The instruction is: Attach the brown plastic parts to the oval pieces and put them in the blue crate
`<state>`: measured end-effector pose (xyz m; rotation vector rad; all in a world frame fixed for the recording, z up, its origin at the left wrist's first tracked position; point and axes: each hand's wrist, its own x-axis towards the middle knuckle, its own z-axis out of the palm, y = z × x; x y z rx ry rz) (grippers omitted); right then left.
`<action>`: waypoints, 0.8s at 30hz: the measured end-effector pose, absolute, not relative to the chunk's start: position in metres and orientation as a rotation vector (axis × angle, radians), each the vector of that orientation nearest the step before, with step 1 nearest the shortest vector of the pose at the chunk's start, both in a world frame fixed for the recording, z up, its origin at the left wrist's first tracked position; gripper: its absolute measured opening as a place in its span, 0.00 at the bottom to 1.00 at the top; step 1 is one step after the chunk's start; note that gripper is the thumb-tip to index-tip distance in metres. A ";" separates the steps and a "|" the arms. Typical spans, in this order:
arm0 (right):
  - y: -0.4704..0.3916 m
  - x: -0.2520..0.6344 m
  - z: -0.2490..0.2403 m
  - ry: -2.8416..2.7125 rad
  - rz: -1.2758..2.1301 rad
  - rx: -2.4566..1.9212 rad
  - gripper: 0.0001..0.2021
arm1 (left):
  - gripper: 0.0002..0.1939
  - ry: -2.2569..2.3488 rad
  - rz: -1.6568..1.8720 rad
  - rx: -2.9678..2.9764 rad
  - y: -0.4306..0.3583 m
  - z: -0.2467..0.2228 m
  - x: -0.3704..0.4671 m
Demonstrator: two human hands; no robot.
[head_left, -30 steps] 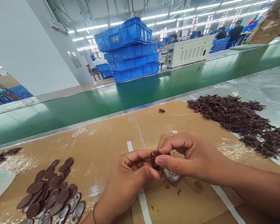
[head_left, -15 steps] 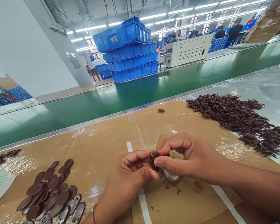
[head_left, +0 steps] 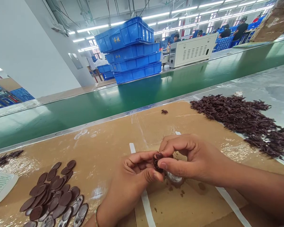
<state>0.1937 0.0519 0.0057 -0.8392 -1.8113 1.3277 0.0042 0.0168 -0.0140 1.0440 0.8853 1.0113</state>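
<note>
Between both hands is a small dark brown oval piece [head_left: 157, 164], tilted up on its edge. My left hand [head_left: 134, 176] pinches it from the left with thumb and fingers. From the right, the thumb and index finger of my right hand [head_left: 189, 157] close on its upper part. Just behind and below my right fingers sits a small round container [head_left: 174, 178] with a shiny top, partly covered by the hand. Dark wet spots mark the brown table covering [head_left: 109, 138] around it.
Brown oval pieces [head_left: 65, 199] lie piled at the left, beside a white container [head_left: 2, 187]. A large heap of thin dark pieces [head_left: 239, 116] is at the right. Beyond the table run a green conveyor [head_left: 132, 94], stacked blue crates [head_left: 137, 56] and a beige machine [head_left: 192, 50]. People are far behind.
The whole view has shifted very slightly. Both hands keep nearly the same pose around the brown oval piece.
</note>
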 end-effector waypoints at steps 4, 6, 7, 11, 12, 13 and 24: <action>0.051 0.195 0.006 -1.823 1.316 -0.845 0.10 | 0.15 0.899 1.032 1.022 0.017 -0.013 0.005; 0.050 0.196 0.007 -1.822 1.323 -0.850 0.10 | 0.15 0.897 1.037 1.015 0.016 -0.013 0.005; 0.050 0.196 0.007 -1.824 1.331 -0.848 0.10 | 0.15 0.895 1.040 1.011 0.016 -0.013 0.005; 0.051 0.196 0.007 -1.833 1.333 -0.829 0.09 | 0.15 0.883 1.044 0.998 0.016 -0.013 0.005; 0.051 0.196 0.007 -1.842 1.325 -0.822 0.09 | 0.15 0.879 1.050 0.992 0.016 -0.013 0.005; 0.052 0.196 0.008 -1.853 1.313 -0.815 0.09 | 0.15 0.877 1.054 0.987 0.016 -0.013 0.005; 0.051 0.197 0.007 -1.890 1.313 -0.799 0.11 | 0.17 0.894 1.024 0.974 0.016 -0.014 0.002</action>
